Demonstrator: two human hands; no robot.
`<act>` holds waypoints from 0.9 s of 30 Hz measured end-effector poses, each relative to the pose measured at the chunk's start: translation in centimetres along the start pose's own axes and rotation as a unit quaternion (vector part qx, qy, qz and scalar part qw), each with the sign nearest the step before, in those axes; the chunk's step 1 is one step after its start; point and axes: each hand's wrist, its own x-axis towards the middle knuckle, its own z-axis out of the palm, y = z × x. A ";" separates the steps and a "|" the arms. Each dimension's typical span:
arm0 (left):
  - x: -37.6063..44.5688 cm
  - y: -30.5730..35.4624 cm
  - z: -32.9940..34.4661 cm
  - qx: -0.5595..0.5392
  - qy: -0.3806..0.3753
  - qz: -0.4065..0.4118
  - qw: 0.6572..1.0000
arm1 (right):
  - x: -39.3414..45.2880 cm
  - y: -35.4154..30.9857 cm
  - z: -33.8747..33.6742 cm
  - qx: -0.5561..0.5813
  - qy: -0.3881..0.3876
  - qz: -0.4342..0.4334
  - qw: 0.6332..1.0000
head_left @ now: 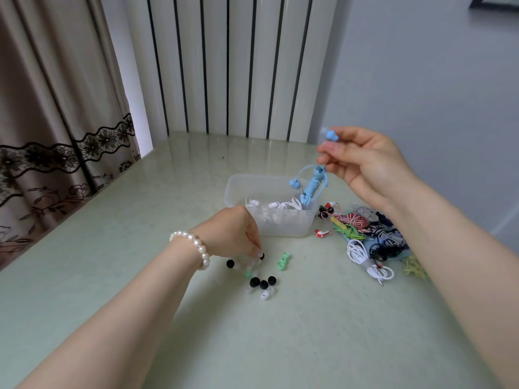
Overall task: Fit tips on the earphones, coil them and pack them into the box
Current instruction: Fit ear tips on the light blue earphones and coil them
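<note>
My right hand (362, 161) is raised above the table and pinches one bud of the blue earphones (313, 186). Their coiled cable and second bud hang down over the clear plastic box (280, 228), which holds white earphones (278, 204). My left hand (233, 234), with a pearl bracelet on the wrist, reaches down into the loose ear tips (259, 282) on the table. Its fingertips pinch a pale tip at the top of that scatter. The tips are black, white, clear and green.
A tangled pile of earphones (365, 234) in red, green, white and dark colours lies right of the box. A pair of green tips (283, 261) sits apart. The pale green table (112, 248) meets a radiator at the back and a curtain at the left.
</note>
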 end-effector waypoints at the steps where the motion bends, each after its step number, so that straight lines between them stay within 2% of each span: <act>1: 0.0 0.1 0.2 0.004 0.001 0.002 1.000 | 0.8 0.0 0.3 -0.010 0.005 0.001 1.000; 6: 0.2 0.1 0.6 0.002 -0.002 0.007 1.000 | 3.9 1.6 1.8 -0.037 0.018 0.037 0.998; 15: 0.4 0.1 1.1 -0.017 -0.011 0.016 1.000 | 5.8 5.0 2.2 -0.194 -0.003 0.120 0.974; 21: 0.5 0.1 1.3 -0.021 0.000 0.012 1.000 | 6.6 6.2 2.1 -0.174 -0.036 0.136 0.975; 23: 0.5 0.0 1.3 -0.024 -0.001 0.014 1.000 | 6.7 7.0 2.0 -0.217 -0.042 0.143 0.965; 27: 0.6 -0.1 1.2 -0.016 -0.006 0.014 1.000 | 6.8 8.3 1.5 -0.372 -0.042 0.115 0.920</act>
